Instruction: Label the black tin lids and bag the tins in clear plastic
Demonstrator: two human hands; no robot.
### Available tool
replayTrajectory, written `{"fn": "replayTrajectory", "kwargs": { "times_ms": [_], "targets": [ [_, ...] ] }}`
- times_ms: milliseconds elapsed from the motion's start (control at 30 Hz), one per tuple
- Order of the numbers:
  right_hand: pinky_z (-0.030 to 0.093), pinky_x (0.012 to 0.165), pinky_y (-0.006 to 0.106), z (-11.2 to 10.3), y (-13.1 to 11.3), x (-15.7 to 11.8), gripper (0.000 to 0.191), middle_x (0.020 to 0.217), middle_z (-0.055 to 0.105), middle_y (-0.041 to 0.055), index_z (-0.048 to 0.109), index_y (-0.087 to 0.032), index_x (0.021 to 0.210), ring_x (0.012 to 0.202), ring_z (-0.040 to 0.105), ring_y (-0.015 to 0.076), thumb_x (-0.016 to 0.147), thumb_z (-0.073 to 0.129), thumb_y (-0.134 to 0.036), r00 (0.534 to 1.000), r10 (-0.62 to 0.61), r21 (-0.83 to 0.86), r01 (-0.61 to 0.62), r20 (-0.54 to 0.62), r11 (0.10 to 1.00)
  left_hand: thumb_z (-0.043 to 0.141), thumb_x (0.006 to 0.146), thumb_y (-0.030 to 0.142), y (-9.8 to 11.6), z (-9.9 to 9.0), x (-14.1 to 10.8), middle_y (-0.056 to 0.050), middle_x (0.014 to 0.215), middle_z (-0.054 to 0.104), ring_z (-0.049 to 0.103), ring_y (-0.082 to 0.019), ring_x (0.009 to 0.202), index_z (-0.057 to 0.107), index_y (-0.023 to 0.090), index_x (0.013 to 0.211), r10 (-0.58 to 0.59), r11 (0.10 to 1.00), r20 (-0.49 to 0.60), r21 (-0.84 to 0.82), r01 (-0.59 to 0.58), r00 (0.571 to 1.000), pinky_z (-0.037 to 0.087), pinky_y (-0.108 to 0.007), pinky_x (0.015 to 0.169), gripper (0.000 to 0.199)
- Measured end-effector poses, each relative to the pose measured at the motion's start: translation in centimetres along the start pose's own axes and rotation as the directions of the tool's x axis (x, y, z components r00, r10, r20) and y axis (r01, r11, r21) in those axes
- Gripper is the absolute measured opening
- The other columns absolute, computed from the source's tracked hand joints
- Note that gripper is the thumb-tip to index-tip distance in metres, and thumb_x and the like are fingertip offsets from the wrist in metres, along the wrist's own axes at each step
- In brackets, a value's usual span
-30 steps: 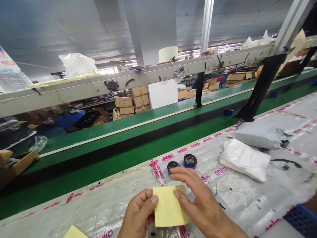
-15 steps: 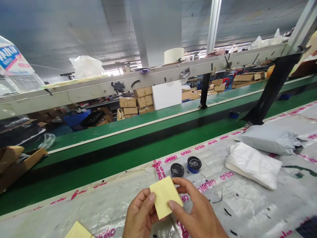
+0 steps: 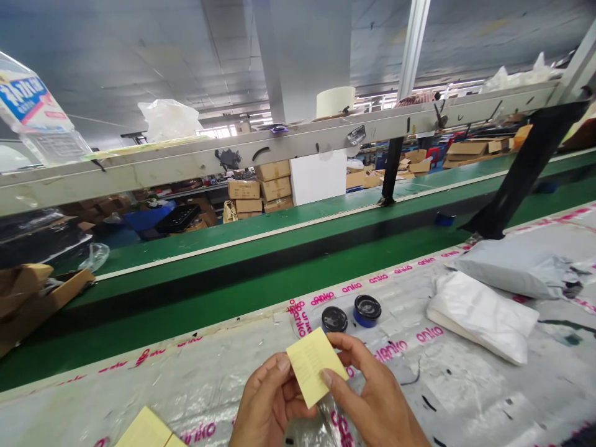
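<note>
A small square yellow paper leaflet (image 3: 314, 363) with faint print lines is between my hands, tilted above the table. My right hand (image 3: 372, 391) grips its right side, thumb on the face and fingers behind the far edge. At the leaflet's left edge, my left hand (image 3: 267, 397) is closed, with the thumb tip at the edge and the fingers curled partly behind and under it. More yellow leaflets (image 3: 146, 428) lie at the bottom left, cut off by the frame. Just beyond my hands are two round black-topped tins with blue sides, one left (image 3: 334, 319) and one right (image 3: 367, 310).
The table (image 3: 223, 372) is covered in plastic and pink-lettered tape. A white packet (image 3: 482, 316) and a grey bag (image 3: 512, 267) lie at right. Beyond runs a green conveyor belt (image 3: 209, 292), under a metal rail (image 3: 288, 139) holding a bottle (image 3: 41, 112). A cardboard box (image 3: 41, 304) is at left.
My left thumb has slid from the leaflet's face to its left edge. The right hand keeps its grip. The view has shifted slightly.
</note>
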State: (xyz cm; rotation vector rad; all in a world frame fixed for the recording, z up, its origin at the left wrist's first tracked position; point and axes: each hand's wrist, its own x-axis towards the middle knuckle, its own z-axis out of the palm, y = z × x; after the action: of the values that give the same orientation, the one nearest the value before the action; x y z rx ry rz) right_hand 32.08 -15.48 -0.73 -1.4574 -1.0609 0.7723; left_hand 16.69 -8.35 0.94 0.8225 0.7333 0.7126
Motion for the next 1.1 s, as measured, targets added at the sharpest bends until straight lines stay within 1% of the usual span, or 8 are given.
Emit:
{"fn": "replayTrajectory", "kwargs": {
  "times_ms": [100, 267, 367, 533, 767, 867, 933, 1100],
  "targets": [
    [0.053, 0.087, 0.039, 0.0, 0.1, 0.1, 0.04, 0.117, 0.069, 0.0089, 0.06, -0.022, 0.123, 0.1, 0.065, 0.0259, 0.086, 0.059, -0.035, 1.0, 0.006, -0.012, -0.006, 0.016, 1.0, 0.074, 0.082, 0.049, 0.1, 0.1, 0.0, -0.014, 0.093, 0.073, 0.068, -0.02, 0.075, 0.069, 0.011, 0.101, 0.014, 1.0, 0.0, 0.017, -0.014, 1.0, 0.056, -0.024, 0.057, 0.044],
    [0.052, 0.088, 0.037, -0.2, 0.2, 0.2, 0.038, 0.118, 0.068, 0.008, 0.062, -0.022, 0.123, 0.102, 0.064, 0.026, 0.089, 0.058, -0.038, 0.999, -0.037, -0.031, 0.037, 0.018, 0.999, 0.081, 0.075, 0.047, 0.2, 0.2, -0.1, -0.01, 0.078, 0.073, 0.066, -0.017, 0.066, 0.066, 0.013, 0.083, 0.007, 0.997, -0.081, 0.082, 0.0, 0.997, 0.054, -0.022, 0.055, 0.038],
    [0.052, 0.089, 0.036, -0.3, 0.4, 0.3, 0.036, 0.118, 0.069, 0.0084, 0.063, -0.022, 0.122, 0.104, 0.064, 0.0266, 0.092, 0.056, -0.042, 0.997, -0.072, -0.035, 0.073, 0.019, 0.997, 0.081, 0.074, 0.047, 0.2, 0.1, 0.0, -0.008, 0.072, 0.071, 0.065, -0.015, 0.064, 0.067, 0.013, 0.078, 0.035, 0.993, -0.083, 0.115, -0.025, 0.996, 0.053, -0.021, 0.058, 0.037],
    [0.052, 0.094, 0.038, -0.3, 0.9, 0.4, 0.041, 0.122, 0.068, 0.0093, 0.062, -0.022, 0.126, 0.111, 0.063, 0.0275, 0.093, 0.057, -0.046, 0.999, -0.033, 0.008, 0.033, -0.037, 0.999, 0.081, 0.074, 0.049, 0.1, 0.0, 0.1, -0.006, 0.065, 0.068, 0.06, -0.012, 0.059, 0.07, 0.012, 0.077, 0.043, 0.987, -0.089, 0.157, -0.028, 0.995, 0.05, -0.019, 0.058, 0.038],
    [0.052, 0.094, 0.037, -0.6, 1.8, 0.5, 0.038, 0.123, 0.067, 0.0084, 0.062, -0.023, 0.127, 0.11, 0.063, 0.0265, 0.097, 0.055, -0.046, 0.998, -0.065, -0.037, 0.065, -0.014, 0.997, 0.076, 0.078, 0.052, 0.5, 0.1, -0.1, -0.007, 0.067, 0.068, 0.061, -0.013, 0.061, 0.07, 0.012, 0.081, 0.011, 0.982, -0.052, 0.19, -0.001, 0.999, 0.049, -0.019, 0.059, 0.041],
    [0.052, 0.094, 0.036, -0.8, 1.5, 0.7, 0.035, 0.122, 0.068, 0.0077, 0.063, -0.024, 0.126, 0.109, 0.064, 0.0258, 0.098, 0.054, -0.044, 0.993, -0.117, -0.071, 0.116, -0.014, 0.991, 0.075, 0.078, 0.054, 0.6, -0.1, 0.0, -0.008, 0.066, 0.069, 0.061, -0.013, 0.059, 0.068, 0.012, 0.08, -0.003, 0.973, -0.045, 0.231, 0.014, 0.999, 0.049, -0.019, 0.059, 0.042],
    [0.051, 0.096, 0.035, -0.9, 1.0, 1.0, 0.032, 0.123, 0.067, 0.0073, 0.065, -0.025, 0.125, 0.112, 0.063, 0.0252, 0.099, 0.053, -0.041, 0.983, -0.185, -0.081, 0.185, 0.009, 0.979, 0.076, 0.077, 0.054, 0.5, -0.2, 0.1, -0.008, 0.065, 0.069, 0.062, -0.013, 0.059, 0.067, 0.013, 0.078, -0.006, 0.963, -0.044, 0.27, 0.018, 0.999, 0.049, -0.019, 0.058, 0.042],
    [0.045, 0.107, 0.037, -1.0, -0.1, 1.7, 0.031, 0.133, 0.062, 0.006, 0.066, -0.028, 0.127, 0.123, 0.057, 0.0228, 0.104, 0.046, -0.033, 0.938, -0.315, -0.068, 0.327, 0.146, 0.942, 0.081, 0.071, 0.056, 0.2, -0.4, 0.4, -0.007, 0.067, 0.068, 0.062, -0.014, 0.058, 0.07, 0.012, 0.08, 0.003, 0.939, -0.047, 0.344, 0.013, 0.999, 0.05, -0.021, 0.057, 0.046]
  ]
}}
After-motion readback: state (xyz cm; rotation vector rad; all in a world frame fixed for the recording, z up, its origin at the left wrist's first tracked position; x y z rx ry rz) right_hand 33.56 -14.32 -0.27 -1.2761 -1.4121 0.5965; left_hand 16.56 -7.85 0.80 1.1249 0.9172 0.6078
